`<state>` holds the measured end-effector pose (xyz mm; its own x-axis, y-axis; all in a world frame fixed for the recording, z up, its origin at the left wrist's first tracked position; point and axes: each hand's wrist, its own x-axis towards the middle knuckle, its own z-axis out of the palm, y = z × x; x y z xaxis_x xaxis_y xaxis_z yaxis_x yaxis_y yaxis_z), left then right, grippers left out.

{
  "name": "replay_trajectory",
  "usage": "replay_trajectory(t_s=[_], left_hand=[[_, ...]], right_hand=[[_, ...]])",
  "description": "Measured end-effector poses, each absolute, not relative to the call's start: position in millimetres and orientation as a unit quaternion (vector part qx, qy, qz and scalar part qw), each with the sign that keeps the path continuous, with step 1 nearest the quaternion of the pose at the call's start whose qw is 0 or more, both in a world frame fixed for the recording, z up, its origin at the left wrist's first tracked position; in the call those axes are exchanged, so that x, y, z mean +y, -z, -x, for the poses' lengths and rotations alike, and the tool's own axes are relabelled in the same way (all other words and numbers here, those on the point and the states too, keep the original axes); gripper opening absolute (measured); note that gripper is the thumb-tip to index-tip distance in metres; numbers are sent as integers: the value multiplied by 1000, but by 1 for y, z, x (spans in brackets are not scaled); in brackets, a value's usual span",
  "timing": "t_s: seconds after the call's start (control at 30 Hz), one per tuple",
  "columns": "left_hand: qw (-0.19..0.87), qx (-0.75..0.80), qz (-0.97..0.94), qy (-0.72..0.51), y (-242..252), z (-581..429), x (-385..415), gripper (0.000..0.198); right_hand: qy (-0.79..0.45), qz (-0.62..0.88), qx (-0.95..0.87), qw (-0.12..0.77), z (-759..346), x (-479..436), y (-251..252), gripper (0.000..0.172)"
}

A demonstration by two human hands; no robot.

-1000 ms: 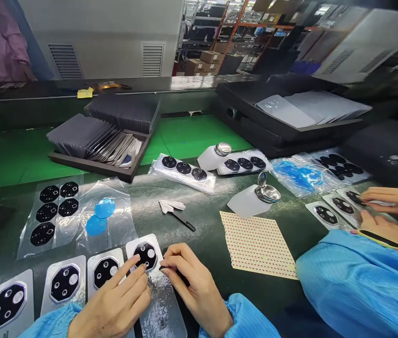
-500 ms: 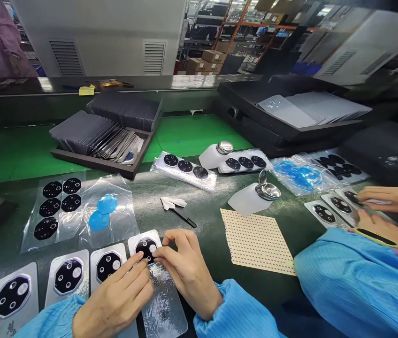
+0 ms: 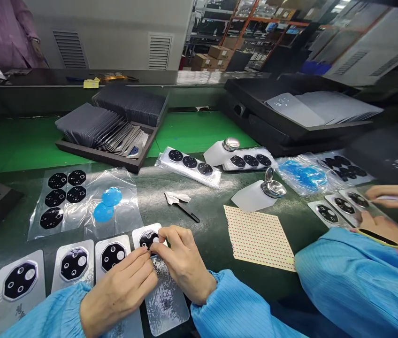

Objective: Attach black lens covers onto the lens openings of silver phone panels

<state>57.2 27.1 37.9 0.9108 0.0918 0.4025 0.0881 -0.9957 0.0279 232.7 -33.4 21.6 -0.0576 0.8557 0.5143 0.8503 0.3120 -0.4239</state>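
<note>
Several silver phone back covers lie in a row before me, each with a black camera lens plate. At the row's right end, my right hand bends over a phone back cover, thumb and forefinger closed at the edge of its black lens plate. Whether anything is between those fingertips is hidden. My left hand lies partly over the neighbouring phone back cover, fingers stretched, their tips meeting the right thumb at the plate's lower edge. Another phone back cover lies further left.
Plastic sheets with black plates and blue discs lie behind. A black swab stick, dispenser bottle and dotted sticker sheet are ahead. A co-worker's hands work at right. Trays of panels stand behind.
The view has shifted slightly, so things sit a little further right and higher. Both hands stay at the same lens plate, with the right fingertips slightly lower over it.
</note>
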Motion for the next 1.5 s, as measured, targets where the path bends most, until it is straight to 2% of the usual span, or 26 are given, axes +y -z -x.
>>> replay_trajectory(t_s=[0.13,0.73,1.5], left_hand=[[8,52,-975,-214,-38,-58,26,25],[7,57,-978,-203,-32,-57,27,24],[2,64,-981,-181,-27,-54,27,25]], right_hand=[[-7,605,-708,366,-233,-33,-24,20],[25,595,-725,347,-234,-32,-23,25],[12,595,-723,352,-234,-31,-24,23]])
